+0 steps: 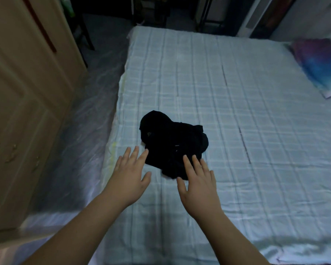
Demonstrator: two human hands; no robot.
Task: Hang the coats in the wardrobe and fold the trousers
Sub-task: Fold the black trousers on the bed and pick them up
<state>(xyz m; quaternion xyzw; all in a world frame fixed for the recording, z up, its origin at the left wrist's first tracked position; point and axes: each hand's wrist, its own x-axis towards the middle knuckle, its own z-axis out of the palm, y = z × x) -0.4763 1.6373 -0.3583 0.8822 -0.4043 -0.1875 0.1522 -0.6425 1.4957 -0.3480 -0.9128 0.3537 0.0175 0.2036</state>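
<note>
A bed fills most of the head view, covered with a pale blue-white checked sheet that runs from the near edge to the far edge and hangs rumpled over the left edge toward the floor. Along that left side stands a beige wardrobe, its panelled doors closed, small metal handles low on the front. At the far right corner of the bed lies a pillow in a purple and blue cover, partly cut off by the frame.

On the sheet, nearer the left edge than the right and toward the near half of the bed, sits a bunched black garment — too dark and crumpled to tell whether it is trousers or a coat. It lies in a loose heap, not spread or folded flat, with a small pale mark visible on its upper left part.

Two bare forearms reach in from the near edge. The left hand is palm down with its fingers spread apart, the fingertips just at the garment's left lower edge; whether they touch the cloth cannot be told. The right hand is likewise flat and splayed — its first fingers overlap the garment's near edge, holding nothing.
</note>
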